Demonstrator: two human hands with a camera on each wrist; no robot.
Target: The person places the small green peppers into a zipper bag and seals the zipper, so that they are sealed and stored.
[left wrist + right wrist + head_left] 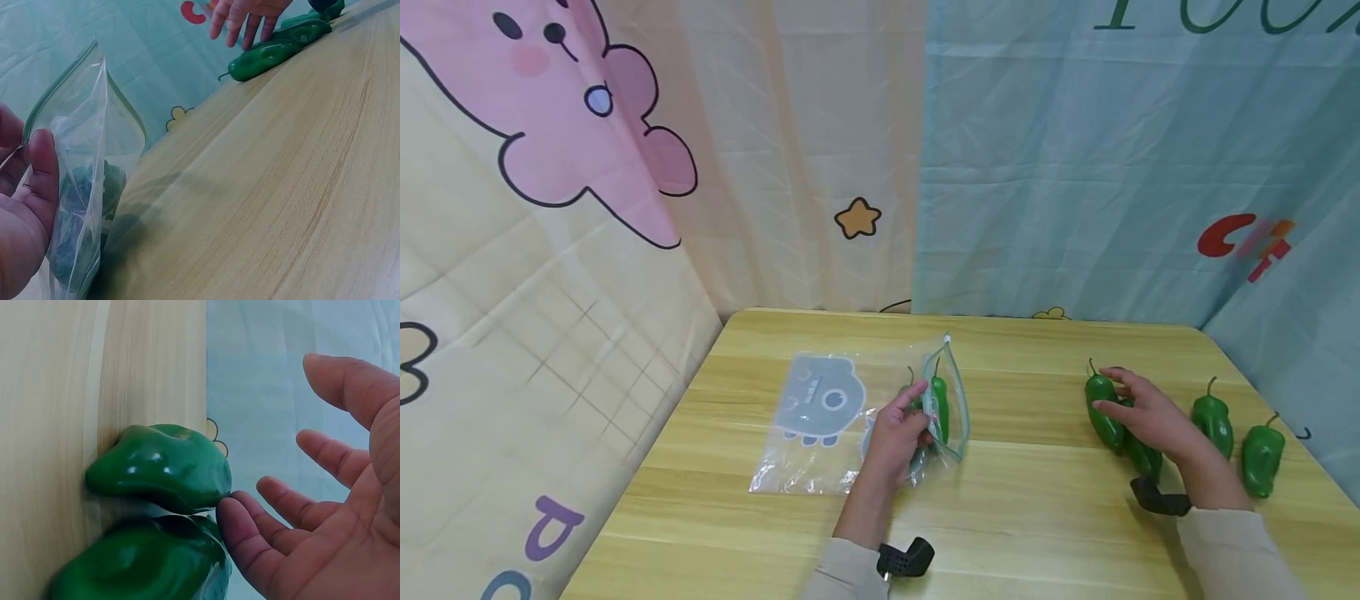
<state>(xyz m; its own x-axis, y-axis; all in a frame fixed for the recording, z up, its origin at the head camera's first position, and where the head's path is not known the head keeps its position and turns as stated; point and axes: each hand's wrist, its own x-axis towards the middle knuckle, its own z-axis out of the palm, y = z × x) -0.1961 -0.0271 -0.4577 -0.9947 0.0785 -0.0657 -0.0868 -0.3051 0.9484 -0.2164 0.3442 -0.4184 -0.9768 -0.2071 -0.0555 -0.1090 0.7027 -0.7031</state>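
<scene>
A clear zip bag (820, 417) with a grey-blue print lies at the table's middle left, its mouth gaping toward the right. My left hand (895, 433) pinches the bag's rim; in the left wrist view the thumb and fingers hold its edge. Green peppers (940, 408) show inside the bag. On the right, my right hand (1157, 417) is spread over a green pepper (1103, 412) that lies against another pepper (1142, 458). In the right wrist view its fingers are apart, with fingertips close beside the near pepper (162, 469); whether they touch it I cannot tell.
Two more green peppers (1212, 423) (1262, 458) lie near the right edge of the wooden table (1015, 500). Printed curtains (790, 167) hang behind and at both sides. Each wrist carries a black camera mount.
</scene>
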